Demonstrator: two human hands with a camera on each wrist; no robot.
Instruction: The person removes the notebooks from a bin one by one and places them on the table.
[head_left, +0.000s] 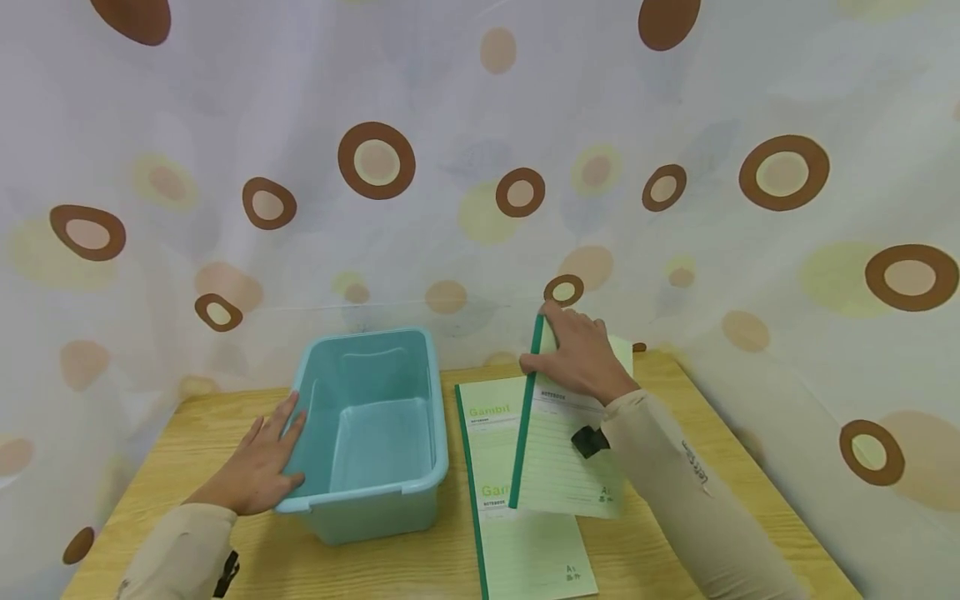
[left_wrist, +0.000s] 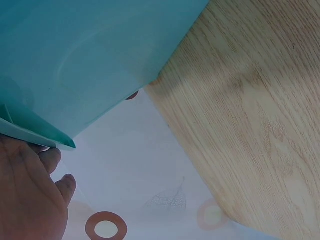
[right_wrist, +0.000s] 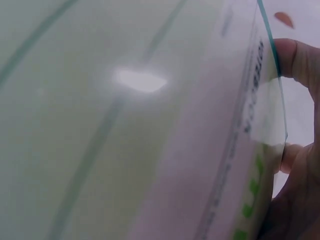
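In the head view, my left hand (head_left: 258, 467) rests on the left rim of a light-blue plastic bin (head_left: 386, 442). Its fingers reach fairly straight over that edge; the left wrist view shows two fingertips outside the rim. The bin holds nothing I can see. With my right hand (head_left: 581, 354) I grip a pale green notebook (head_left: 555, 467) near its top, thumb at the green spine. It is lifted and tilted above two similar notebooks, a farther one (head_left: 487, 412) and a nearer one (head_left: 525, 550). The held notebook's cover (right_wrist: 150, 125) fills most of the right wrist view.
A wooden table (head_left: 660, 542) carries the bin and notebooks. Behind it and at both sides hangs a white sheet (head_left: 450, 242) with brown ring patterns. The bin stands close to the back edge, left of the notebooks.
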